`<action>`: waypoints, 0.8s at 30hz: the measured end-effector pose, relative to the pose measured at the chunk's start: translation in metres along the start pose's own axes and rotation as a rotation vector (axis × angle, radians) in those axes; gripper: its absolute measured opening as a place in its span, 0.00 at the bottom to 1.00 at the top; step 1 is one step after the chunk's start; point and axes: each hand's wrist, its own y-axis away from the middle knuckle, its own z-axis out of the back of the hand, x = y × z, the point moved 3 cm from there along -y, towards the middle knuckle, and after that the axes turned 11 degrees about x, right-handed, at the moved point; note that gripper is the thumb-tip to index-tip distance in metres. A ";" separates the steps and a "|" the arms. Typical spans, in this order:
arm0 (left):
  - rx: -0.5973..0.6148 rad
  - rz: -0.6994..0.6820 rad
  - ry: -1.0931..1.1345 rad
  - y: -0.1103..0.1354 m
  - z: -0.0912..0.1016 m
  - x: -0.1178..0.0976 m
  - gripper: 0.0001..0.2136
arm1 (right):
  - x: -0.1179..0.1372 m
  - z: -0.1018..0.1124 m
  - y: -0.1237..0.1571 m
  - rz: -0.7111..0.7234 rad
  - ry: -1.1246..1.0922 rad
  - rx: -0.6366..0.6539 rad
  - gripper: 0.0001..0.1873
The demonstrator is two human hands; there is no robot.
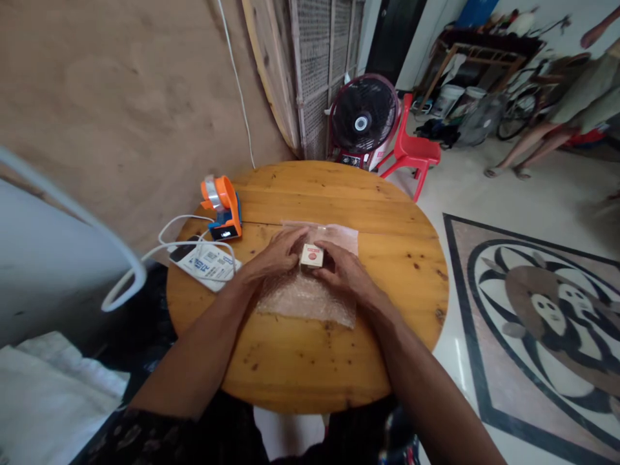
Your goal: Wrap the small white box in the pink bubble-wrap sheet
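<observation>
A small cream cardboard box [312, 256] with a red print on top sits on a sheet of bubble wrap [310, 297], roughly in the middle of the round table. My right hand [343, 266] curls around the box's right side, fingers at its back corner and thumb at its front corner. On the other side, my left hand [285, 250] lies on the wrap close to the box. Its fingers stretch forward and its thumb is near the box's left face; I cannot tell whether it touches.
An orange and blue tape dispenser [227, 210] stands at the left of the wooden table [310, 381]. Beside it lie a white label-printed packet [208, 265] and a white cable [165, 245]. Beyond the table are a fan [363, 119], a red chair [411, 145] and a standing person [562, 123].
</observation>
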 end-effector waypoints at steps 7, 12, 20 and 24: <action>0.029 -0.014 -0.024 -0.001 -0.001 0.001 0.35 | 0.000 -0.001 -0.001 -0.004 0.006 0.019 0.30; 0.029 -0.027 -0.058 0.000 0.001 0.000 0.35 | 0.000 -0.001 -0.002 0.019 0.009 0.026 0.29; 0.010 -0.059 -0.003 0.000 0.000 0.001 0.35 | -0.007 -0.004 -0.002 0.045 -0.027 0.017 0.34; -0.082 -0.086 0.100 0.000 0.005 -0.001 0.32 | -0.006 0.000 0.000 0.114 -0.102 0.024 0.38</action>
